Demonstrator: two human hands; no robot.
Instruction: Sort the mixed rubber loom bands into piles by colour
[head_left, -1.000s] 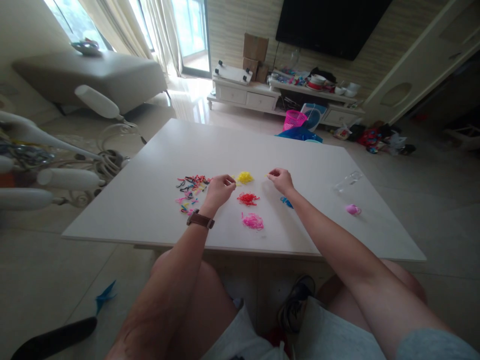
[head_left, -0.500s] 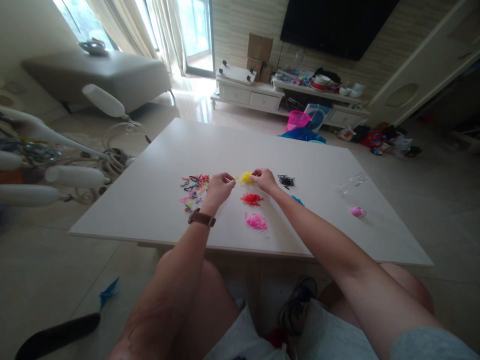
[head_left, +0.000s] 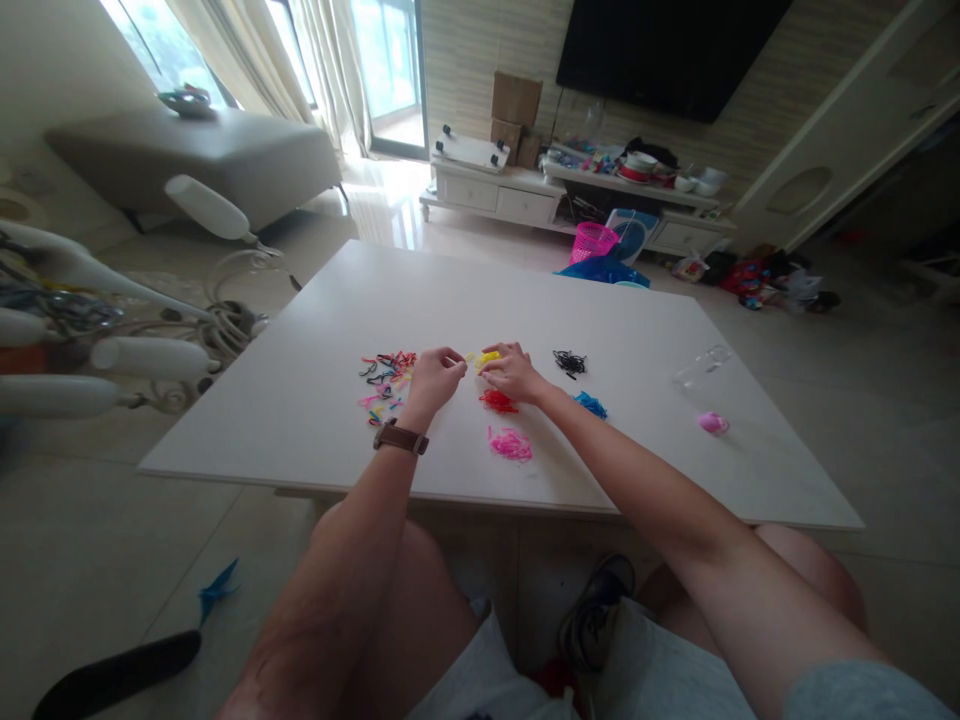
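Observation:
My left hand (head_left: 439,380), with a watch on its wrist, is closed in a pinch beside a mixed heap of small coloured rubber bands (head_left: 384,392). Whatever lies between its fingertips is too small to make out. My right hand (head_left: 514,376) is palm down with its fingers apart, over the near side of the yellow rubber bands (head_left: 486,357), partly hiding them. Just below it lie red rubber bands (head_left: 496,402), then pink rubber bands (head_left: 510,444). Black rubber bands (head_left: 570,363) and blue rubber bands (head_left: 591,404) form separate piles to the right.
On the right of the white table (head_left: 630,340) are a clear plastic container (head_left: 703,367) and a small pink-purple item (head_left: 713,422). A lamp with white shades (head_left: 206,205) stands off the left edge. A pink basket (head_left: 592,243) is beyond the far edge.
My right hand has shifted slightly left and toward me, its fingers spreading from a pinch at the yellow pile. More of the blue pile shows. My left hand is nearly still.

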